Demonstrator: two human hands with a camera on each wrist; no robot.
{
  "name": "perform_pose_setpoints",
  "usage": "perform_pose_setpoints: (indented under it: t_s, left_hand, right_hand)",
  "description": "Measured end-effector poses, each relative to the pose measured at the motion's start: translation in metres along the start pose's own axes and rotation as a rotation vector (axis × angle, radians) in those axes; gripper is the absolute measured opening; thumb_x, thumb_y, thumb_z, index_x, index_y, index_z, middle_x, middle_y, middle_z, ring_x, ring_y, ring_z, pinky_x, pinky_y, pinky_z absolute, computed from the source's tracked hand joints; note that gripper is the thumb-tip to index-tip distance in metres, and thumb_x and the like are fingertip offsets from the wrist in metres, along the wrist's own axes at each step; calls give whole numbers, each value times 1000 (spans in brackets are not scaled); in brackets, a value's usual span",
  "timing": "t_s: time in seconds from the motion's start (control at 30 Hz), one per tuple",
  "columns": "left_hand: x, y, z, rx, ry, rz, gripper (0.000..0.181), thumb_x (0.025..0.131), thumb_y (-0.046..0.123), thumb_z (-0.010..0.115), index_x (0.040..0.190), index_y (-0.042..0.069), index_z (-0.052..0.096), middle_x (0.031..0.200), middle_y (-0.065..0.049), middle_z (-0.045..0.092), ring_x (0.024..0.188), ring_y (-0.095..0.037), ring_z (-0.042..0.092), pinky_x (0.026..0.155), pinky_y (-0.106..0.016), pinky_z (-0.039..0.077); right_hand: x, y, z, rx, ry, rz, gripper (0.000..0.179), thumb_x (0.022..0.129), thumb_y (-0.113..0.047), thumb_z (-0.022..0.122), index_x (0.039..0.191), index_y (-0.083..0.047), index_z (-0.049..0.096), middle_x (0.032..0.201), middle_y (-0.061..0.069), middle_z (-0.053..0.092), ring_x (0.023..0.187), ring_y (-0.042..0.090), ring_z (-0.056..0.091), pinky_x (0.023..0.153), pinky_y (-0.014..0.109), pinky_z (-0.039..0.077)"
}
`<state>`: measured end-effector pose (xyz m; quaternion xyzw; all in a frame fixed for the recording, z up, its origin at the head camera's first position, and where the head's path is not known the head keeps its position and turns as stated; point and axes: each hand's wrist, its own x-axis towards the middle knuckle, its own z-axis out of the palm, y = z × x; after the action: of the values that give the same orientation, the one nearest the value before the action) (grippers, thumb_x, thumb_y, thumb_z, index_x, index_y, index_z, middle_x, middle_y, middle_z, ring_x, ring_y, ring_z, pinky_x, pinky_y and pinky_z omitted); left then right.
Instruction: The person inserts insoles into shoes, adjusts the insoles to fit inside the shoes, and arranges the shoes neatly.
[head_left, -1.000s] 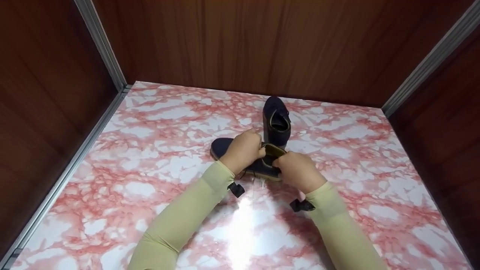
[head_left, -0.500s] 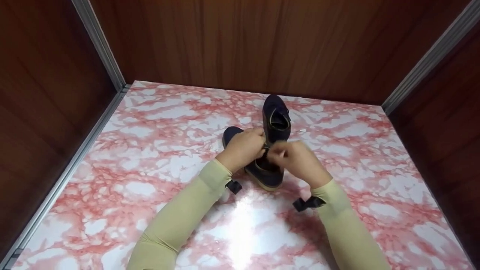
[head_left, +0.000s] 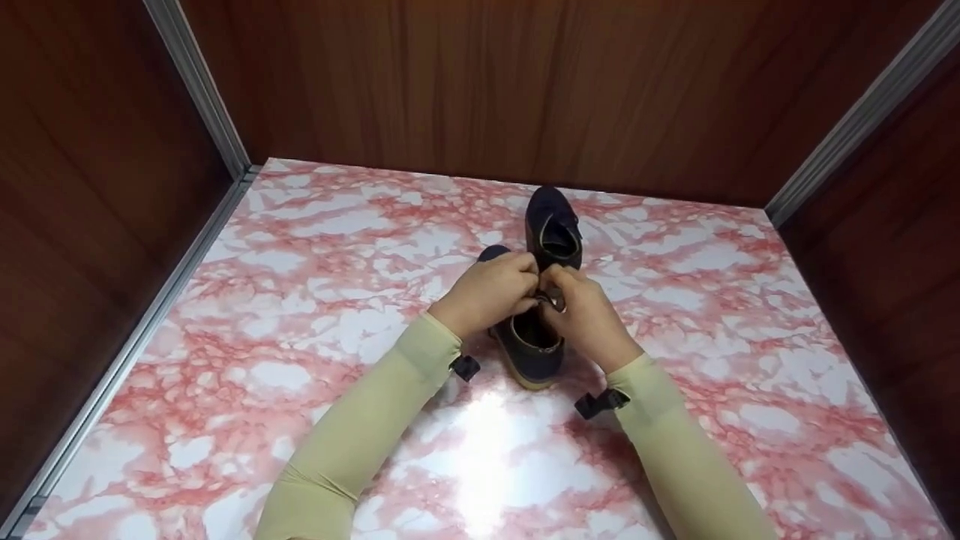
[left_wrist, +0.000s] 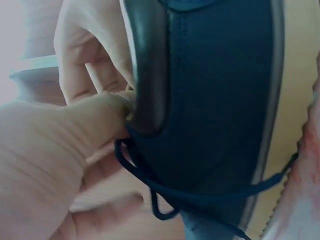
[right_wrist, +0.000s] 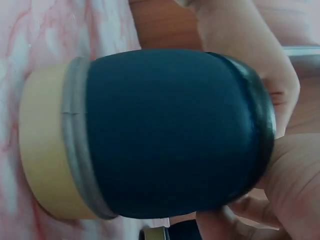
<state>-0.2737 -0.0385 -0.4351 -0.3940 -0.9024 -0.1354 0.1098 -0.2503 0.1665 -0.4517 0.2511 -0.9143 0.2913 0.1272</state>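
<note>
A navy lace-up shoe (head_left: 534, 358) with a pale sole stands between both hands, heel toward me. My left hand (head_left: 491, 294) lies over its laced front, fingers curled, the thumb at the front edge of the opening. From the other side my right hand (head_left: 592, 313) pinches a dark piece at that edge, its fingertips near the left ones. In the left wrist view a dark lace (left_wrist: 215, 195) hangs loose along the shoe's side. The right wrist view is filled by the rounded heel (right_wrist: 170, 135). A matching navy shoe (head_left: 550, 221) stands just beyond, toe toward the back wall.
Underneath is a red-and-white marbled surface (head_left: 315, 300). Brown wood-grain panels (head_left: 480, 90) rise at the back and on both sides, with metal strips (head_left: 206, 82) in the corners.
The near shoe has turned from lying sideways to heel toward me. My right hand left its heel end and moved forward to the front of the opening; my left hand stayed on the shoe.
</note>
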Motion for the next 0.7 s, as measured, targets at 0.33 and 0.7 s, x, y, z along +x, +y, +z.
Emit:
perform_pose_setpoints:
  t_s: [0.33,0.7]
  left_hand:
    - [-2,29,12,329,133,-193,20,101,32,78,112,15,80,114,-7,73,98,-26,71,73,-41,67]
    - [-2,32,20,311,163,-153,14,112,12,57,109,9,71,88,-10,77,77,-26,79,67,-39,67]
  right_hand:
    - [-2,-3,13,-70,151,-30,19,89,8,74,103,-5,68,104,17,65,88,35,68,81,48,60]
    - [-4,-7,19,-137,167,5,12,99,1,73,109,-1,67,109,19,65,91,38,70,84,51,62]
